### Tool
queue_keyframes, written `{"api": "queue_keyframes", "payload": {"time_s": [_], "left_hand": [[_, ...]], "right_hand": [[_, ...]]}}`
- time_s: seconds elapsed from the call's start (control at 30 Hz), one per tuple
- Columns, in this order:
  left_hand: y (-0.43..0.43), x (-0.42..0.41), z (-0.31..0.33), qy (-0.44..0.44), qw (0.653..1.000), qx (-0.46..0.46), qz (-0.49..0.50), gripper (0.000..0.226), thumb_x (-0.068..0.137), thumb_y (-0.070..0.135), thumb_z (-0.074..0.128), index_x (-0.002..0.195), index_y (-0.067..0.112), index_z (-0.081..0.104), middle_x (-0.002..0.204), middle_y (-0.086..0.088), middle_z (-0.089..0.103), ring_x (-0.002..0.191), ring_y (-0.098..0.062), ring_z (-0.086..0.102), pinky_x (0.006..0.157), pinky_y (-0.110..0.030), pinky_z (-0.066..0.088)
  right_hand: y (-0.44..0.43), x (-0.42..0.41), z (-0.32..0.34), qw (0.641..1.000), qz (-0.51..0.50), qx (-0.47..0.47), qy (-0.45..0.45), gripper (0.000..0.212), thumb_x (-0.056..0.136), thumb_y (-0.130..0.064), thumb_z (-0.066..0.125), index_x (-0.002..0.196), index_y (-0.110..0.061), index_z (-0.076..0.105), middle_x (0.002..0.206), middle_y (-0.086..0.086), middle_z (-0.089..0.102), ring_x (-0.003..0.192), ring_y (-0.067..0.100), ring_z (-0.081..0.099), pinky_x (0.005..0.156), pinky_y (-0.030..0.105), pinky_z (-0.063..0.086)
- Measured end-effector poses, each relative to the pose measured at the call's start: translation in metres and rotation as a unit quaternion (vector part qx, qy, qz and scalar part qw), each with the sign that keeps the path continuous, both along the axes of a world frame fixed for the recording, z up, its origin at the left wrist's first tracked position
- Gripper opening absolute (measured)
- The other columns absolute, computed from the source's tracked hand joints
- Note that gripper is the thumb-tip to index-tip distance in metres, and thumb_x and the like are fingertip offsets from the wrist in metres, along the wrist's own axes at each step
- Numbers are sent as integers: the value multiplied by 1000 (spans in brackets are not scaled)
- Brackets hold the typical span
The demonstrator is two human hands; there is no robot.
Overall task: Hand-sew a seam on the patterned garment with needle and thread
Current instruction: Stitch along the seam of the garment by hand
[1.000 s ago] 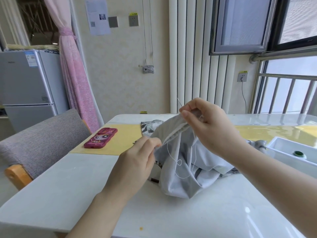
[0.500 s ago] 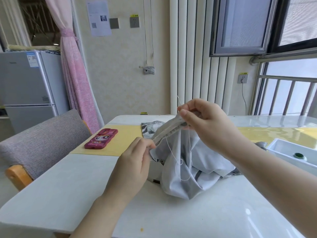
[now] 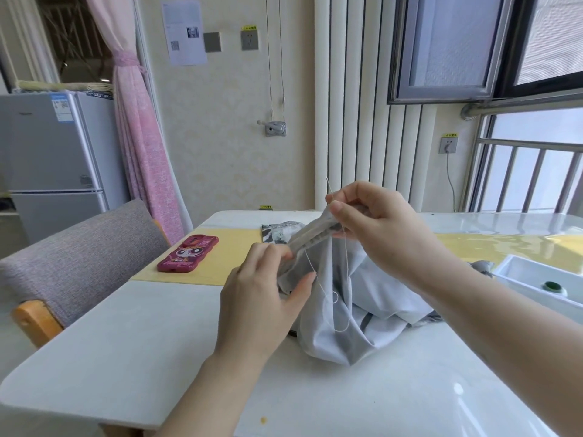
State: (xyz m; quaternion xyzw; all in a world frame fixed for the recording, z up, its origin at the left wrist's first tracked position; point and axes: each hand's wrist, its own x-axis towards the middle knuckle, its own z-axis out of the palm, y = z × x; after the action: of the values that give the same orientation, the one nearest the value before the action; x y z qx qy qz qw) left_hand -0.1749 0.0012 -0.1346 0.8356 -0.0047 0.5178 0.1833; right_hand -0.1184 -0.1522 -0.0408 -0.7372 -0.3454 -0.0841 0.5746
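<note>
Head view: garment (image 3: 340, 310) seam is pinched taut by left hand (image 3: 262, 298) and right hand (image 3: 378, 228), needle (image 3: 328, 184) held in right fingers.

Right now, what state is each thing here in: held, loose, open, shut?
left hand: pinches garment's seam, lower end.
right hand: pinches seam's upper end.
garment: seam stretched between hands, rest heaped on table.
needle: sticks up above right hand.
thread: hangs slack in a loop.
phone: lying flat on yellow mat.
window: swung open.
curtain: tied back.
fridge: doors shut.
</note>
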Motion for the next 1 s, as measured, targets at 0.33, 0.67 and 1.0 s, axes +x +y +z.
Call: {"api": "queue_keyframes", "payload": {"time_s": [0.33, 0.67, 1.0], "left_hand": [[-7, 9, 2, 0, 998, -48, -28, 13, 80, 32, 63, 75, 22, 56, 89, 13, 51, 70, -18, 56, 63, -37, 50], [-6, 6, -2, -53, 997, -9, -51, 24, 86, 23, 62, 66, 11, 60, 77, 9, 57, 68, -11, 53, 64, -20, 40], [-7, -1, -1, -44, 997, -2, -65, 23, 88, 24, 55, 68, 12, 58, 66, 8, 61, 62, -15, 58, 60, -30, 46]], "right_hand": [[-2, 1, 0, 1000, 2, 9, 8, 15, 93, -16, 56, 78, -18, 59, 89, 4, 70, 85, 18, 69, 86, 43, 55], [-7, 15, -10, 997, -16, 33, 60, 17, 93, -13, 56, 76, -12, 59, 95, 16, 70, 93, 26, 68, 89, 46, 53], [-12, 27, -17, 997, -66, -48, 6, 13, 93, -16, 55, 83, -10, 61, 94, 16, 69, 77, 20, 57, 73, 33, 47]]}}
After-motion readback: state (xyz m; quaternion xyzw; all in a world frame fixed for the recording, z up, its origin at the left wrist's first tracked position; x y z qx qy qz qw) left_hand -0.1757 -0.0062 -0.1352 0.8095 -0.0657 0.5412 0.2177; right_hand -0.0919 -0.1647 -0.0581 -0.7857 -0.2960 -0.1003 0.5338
